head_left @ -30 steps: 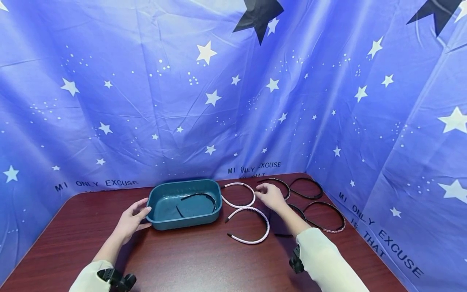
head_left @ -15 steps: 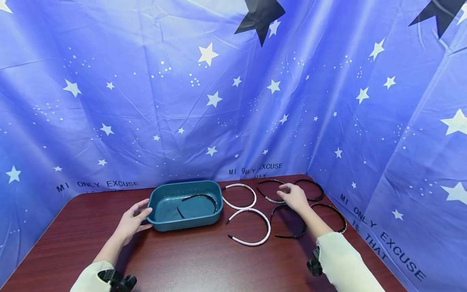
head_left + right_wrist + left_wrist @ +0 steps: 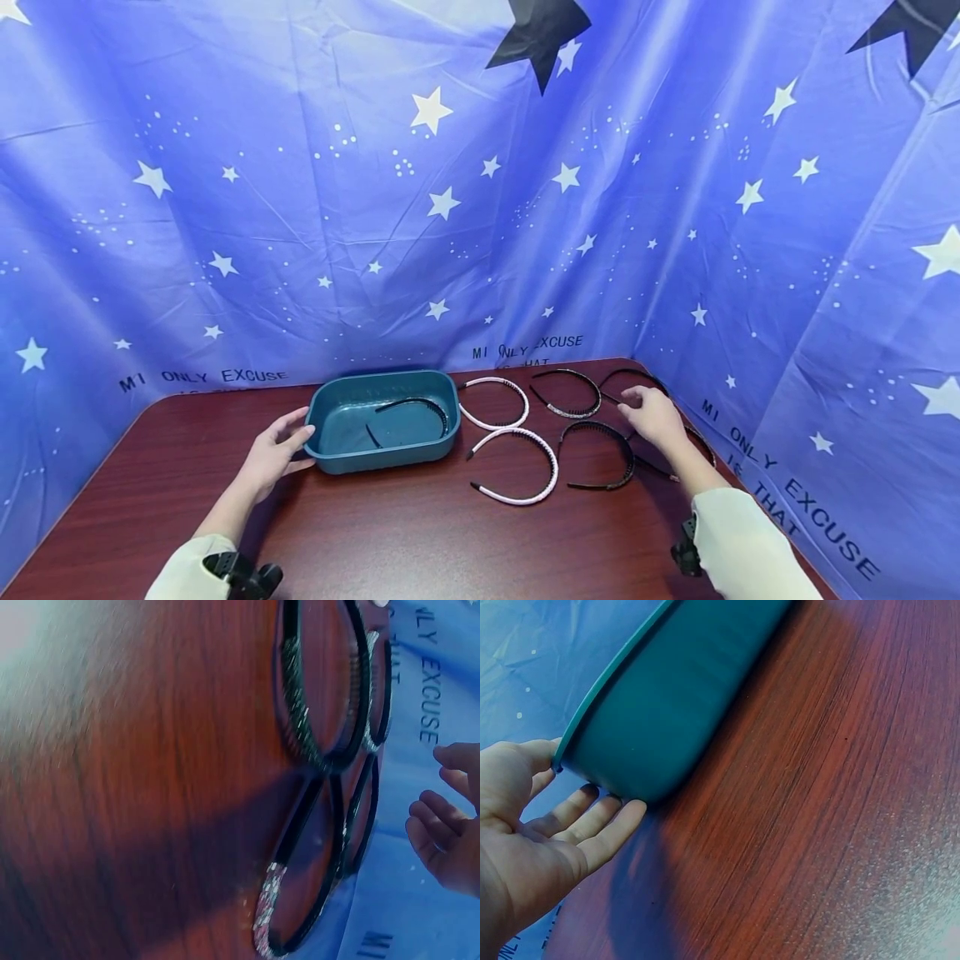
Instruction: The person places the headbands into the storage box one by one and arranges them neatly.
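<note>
My left hand (image 3: 273, 454) holds the near left corner of a dark teal plastic basin (image 3: 382, 457), thumb at the rim. In the left wrist view, the other fingers (image 3: 619, 836) reach against its outer wall. A black toothed headband (image 3: 411, 402) lies inside the basin. At the right, my right hand (image 3: 654, 417) hovers over two black headbands, partly covering them, its fingers loosely bent and holding nothing. One of these shows a glittery pink-silver section (image 3: 268, 904) in the right wrist view.
Two white headbands (image 3: 551, 479) lie right of the basin. Beyond them are a black headband with a glittery side (image 3: 573, 414) and a plain black one (image 3: 628, 467). A blue star-printed curtain (image 3: 360, 208) hangs behind and beside the brown wooden table (image 3: 390, 533).
My right hand has moved rightward from beside the white headbands, across the black ones, to the far-right pair. The left hand stays at the basin.
</note>
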### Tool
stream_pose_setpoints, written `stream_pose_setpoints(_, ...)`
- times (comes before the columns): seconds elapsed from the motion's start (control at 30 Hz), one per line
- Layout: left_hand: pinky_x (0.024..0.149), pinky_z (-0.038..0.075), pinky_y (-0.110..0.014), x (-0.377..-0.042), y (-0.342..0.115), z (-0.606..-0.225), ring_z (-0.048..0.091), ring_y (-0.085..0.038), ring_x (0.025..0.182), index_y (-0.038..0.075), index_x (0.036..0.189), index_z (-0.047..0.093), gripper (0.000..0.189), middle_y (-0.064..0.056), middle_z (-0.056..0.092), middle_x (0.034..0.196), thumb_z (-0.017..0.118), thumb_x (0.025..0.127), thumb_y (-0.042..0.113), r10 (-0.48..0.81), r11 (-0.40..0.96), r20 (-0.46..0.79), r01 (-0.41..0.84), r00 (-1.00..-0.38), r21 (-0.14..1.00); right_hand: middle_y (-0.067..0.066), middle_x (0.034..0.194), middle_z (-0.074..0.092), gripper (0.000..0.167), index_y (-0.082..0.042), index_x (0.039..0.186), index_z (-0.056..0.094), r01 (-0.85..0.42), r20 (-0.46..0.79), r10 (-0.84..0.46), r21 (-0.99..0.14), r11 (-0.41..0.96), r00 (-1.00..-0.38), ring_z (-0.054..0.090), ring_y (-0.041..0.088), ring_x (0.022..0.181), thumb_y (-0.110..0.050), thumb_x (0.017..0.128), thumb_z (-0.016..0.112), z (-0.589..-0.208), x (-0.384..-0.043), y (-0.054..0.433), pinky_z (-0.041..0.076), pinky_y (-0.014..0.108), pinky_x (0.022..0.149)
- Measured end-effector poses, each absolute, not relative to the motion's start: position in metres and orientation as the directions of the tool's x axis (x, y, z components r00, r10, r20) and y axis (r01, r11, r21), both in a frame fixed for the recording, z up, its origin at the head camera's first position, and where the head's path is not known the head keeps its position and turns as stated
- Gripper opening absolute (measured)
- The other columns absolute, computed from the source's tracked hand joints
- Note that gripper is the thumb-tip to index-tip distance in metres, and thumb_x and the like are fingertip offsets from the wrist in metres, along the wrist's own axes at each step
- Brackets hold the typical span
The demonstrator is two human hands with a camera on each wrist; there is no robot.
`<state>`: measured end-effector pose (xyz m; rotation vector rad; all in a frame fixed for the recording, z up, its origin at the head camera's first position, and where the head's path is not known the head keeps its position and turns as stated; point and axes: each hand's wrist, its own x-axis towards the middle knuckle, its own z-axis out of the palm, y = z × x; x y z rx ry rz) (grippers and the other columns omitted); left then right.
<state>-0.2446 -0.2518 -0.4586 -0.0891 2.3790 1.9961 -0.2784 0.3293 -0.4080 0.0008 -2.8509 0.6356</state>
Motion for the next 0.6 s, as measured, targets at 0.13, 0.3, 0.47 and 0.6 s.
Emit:
stream_pose_setpoints(0.13, 0.082, 0.057, -0.042, -0.245, -0.253, -0.459, 0.061, -0.014, 0.095, 0.005, 0.147, 0.024, 0.06, -0.026, 0.039, 0.131, 0.05, 0.098, 0.028, -0.018, 0.17, -0.065, -0.067, -0.998, 0.983, 0.027, 0.114, 0.058, 0.033, -0.001, 0.114, 0.061, -0.039, 0.186, 0.036, -0.384, 0.922, -0.982, 0.054, 0.044, 0.104, -0.019, 0.087, 0.06, -0.412, -0.275, 0.341, 0.046, 0.055, 0.081)
stream_pose_setpoints(0.3, 0.083, 0.056, -0.042, -0.244, -0.252, -0.459, 0.06, -0.012, 0.095, 0.005, 0.147, 0.024, 0.06, -0.027, 0.039, 0.131, 0.05, 0.097, 0.028, -0.016, 0.168, -0.063, -0.065, -0.998, 0.984, 0.026, 0.106, 0.057, 0.032, -0.001, 0.112, 0.061, -0.048, 0.179, 0.015, -0.341, 0.939, -0.984, 0.056, 0.04, 0.097, -0.018, 0.086, 0.06, -0.418, -0.27, 0.354, 0.047, 0.052, 0.078)
stream_pose_setpoints(0.47, 0.082, 0.057, -0.042, -0.245, -0.253, -0.459, 0.061, -0.011, 0.094, 0.005, 0.146, 0.025, 0.06, -0.027, 0.039, 0.13, 0.05, 0.097, 0.028, -0.021, 0.165, -0.059, -0.061, -0.998, 0.984, 0.023, 0.099, 0.058, 0.03, 0.0, 0.109, 0.062, -0.078, 0.195, -0.019, -0.299, 0.951, -0.981, 0.057, 0.039, 0.092, -0.015, 0.083, 0.063, -0.42, -0.268, 0.361, 0.049, 0.051, 0.075)
stream_pose_setpoints(0.6, 0.083, 0.057, -0.042, -0.246, -0.253, -0.46, 0.061, -0.01, 0.093, 0.005, 0.147, 0.025, 0.06, -0.027, 0.039, 0.131, 0.05, 0.097, 0.029, -0.022, 0.165, -0.06, -0.063, -0.998, 0.984, 0.024, 0.099, 0.058, 0.028, 0.0, 0.106, 0.063, -0.082, 0.2, -0.029, -0.263, 0.961, -0.979, 0.055, 0.044, 0.096, -0.014, 0.082, 0.064, -0.422, -0.268, 0.364, 0.048, 0.054, 0.077)
